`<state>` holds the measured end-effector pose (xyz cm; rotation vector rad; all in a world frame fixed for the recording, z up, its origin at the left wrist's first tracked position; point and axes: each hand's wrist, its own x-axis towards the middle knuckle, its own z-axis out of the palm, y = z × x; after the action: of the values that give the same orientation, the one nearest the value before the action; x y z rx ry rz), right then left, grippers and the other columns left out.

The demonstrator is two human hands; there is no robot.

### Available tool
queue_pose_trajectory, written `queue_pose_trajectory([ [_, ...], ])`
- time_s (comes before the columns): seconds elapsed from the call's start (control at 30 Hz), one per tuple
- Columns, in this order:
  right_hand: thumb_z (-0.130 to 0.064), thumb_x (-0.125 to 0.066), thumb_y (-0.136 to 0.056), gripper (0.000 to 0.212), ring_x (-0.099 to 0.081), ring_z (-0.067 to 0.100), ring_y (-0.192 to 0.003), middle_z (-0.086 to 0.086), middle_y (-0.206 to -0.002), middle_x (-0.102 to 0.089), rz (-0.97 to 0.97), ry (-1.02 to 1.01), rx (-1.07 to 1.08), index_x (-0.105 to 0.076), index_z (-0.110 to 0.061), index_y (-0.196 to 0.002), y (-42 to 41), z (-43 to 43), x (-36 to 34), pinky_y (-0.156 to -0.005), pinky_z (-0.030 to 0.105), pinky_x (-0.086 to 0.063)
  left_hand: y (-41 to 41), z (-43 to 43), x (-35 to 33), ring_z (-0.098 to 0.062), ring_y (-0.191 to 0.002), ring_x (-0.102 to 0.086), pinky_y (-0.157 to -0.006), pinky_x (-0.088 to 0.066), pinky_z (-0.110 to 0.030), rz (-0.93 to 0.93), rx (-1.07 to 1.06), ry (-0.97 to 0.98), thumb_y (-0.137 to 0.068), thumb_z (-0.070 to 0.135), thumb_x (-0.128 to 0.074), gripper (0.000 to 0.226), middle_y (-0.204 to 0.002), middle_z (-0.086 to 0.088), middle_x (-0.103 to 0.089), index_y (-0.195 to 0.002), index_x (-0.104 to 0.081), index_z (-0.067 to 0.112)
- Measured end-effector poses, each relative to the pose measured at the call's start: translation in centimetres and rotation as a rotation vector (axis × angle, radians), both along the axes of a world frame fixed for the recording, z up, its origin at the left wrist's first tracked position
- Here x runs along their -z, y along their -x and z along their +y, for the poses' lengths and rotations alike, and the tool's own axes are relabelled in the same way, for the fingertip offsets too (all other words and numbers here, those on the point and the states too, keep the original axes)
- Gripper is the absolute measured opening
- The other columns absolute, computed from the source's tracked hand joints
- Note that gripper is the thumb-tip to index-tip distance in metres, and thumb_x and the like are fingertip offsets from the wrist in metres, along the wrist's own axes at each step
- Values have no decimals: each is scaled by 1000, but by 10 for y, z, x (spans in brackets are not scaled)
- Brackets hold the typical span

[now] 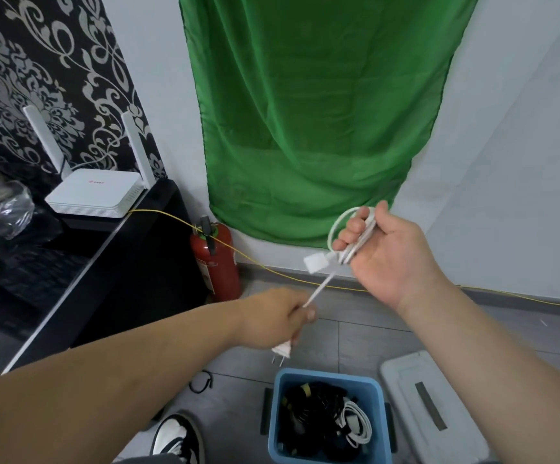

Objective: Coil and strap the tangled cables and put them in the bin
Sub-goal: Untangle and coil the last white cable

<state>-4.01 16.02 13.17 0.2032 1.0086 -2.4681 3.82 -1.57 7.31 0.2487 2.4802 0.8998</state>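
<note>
My right hand [382, 252] is raised in front of the green cloth and grips a coil of white cable [337, 229], with a small white block [315, 262] hanging at the coil's lower end. A straight stretch of the same cable runs down-left into my left hand [278, 321], which pinches it; the white plug [282, 350] sticks out below that hand. Directly beneath stands the blue bin [380, 416] on the floor, holding several coiled black cables and one white coil [355, 426].
A grey bin lid [422, 406] lies right of the bin. A loose black cable [201, 381] lies on the tiles to its left. A red fire extinguisher [216, 262] stands by the black cabinet [131, 262], which carries a white router [94, 194]. A yellow wire [271, 271] runs along the wall.
</note>
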Motion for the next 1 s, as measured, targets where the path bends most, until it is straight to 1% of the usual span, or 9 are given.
queue_pose_trajectory([
  [0.1,-37,-42,-109,37,-48,18,-55,4,-65,-50,-5,-294,197,-54,-11,-87,10,-3,20,-63,33,-46,-9,11,-10,-12,-68,-66,-72,-54,-30,-26,36,-24,-107,33,-44,27,-78,-6,-74,-107,-60,12],
  [0.17,-34,-46,-109,36,-54,20,-55,6,-62,-57,170,-585,162,-58,-8,-86,9,-4,28,-58,33,-50,-10,13,-21,-19,-74,-66,-75,-54,-33,64,38,-60,-106,32,-46,20,-75,-3,-70,-99,-60,19],
  [0.3,-32,-51,-106,36,-62,22,-61,7,-65,-68,498,-1027,-165,-67,-6,-86,-9,-8,25,-64,35,-52,0,-10,-35,-14,-76,-60,-69,-49,-31,640,49,65,-99,29,-60,13,-88,4,-66,-105,-70,24],
  [0.37,-34,-47,-108,43,-59,26,-58,12,-63,-66,517,-1003,-313,-65,-5,-83,-15,-12,22,-62,37,-49,8,-24,-39,-11,-79,-59,-68,-53,-34,825,36,52,-95,33,-65,17,-89,7,-63,-107,-74,25],
  [0.47,-44,-31,-110,59,-50,23,-46,13,-56,-59,478,-972,-486,-62,-6,-77,-23,-22,21,-52,31,-41,12,-32,-40,-15,-85,-61,-72,-53,-41,925,52,42,-95,37,-66,17,-92,6,-65,-103,-75,24],
  [0.6,-69,-11,-102,83,-36,20,-43,7,-50,-42,367,-840,-681,-58,-9,-71,-24,-23,24,-49,31,-31,8,-32,-33,-17,-90,-64,-77,-55,-43,840,37,25,-100,41,-55,31,-98,11,-67,-121,-66,21],
  [0.73,-75,-10,-98,86,-31,17,-39,5,-47,-39,255,-803,-788,-55,-8,-67,-27,-21,22,-49,29,-25,-2,-22,-27,-22,-121,-59,-103,-48,-40,785,180,26,-106,22,-47,37,-134,-4,-62,-139,-57,9],
  [0.87,-76,-9,-97,86,-29,16,-38,5,-46,-42,198,-698,-801,-52,-8,-68,-32,-23,17,-53,32,-13,-12,-17,-36,-24,-114,-62,-98,-49,-42,861,171,111,-99,12,-46,34,-122,-5,-67,-128,-64,5],
  [1.0,-85,-1,-88,101,-28,16,-35,9,-46,-46,230,-739,-900,-58,-5,-65,-36,-25,17,-53,33,-8,-33,-20,-40,-16,-91,-61,-83,-52,-41,733,136,44,-104,23,-47,33,-98,3,-64,-134,-57,13],
])
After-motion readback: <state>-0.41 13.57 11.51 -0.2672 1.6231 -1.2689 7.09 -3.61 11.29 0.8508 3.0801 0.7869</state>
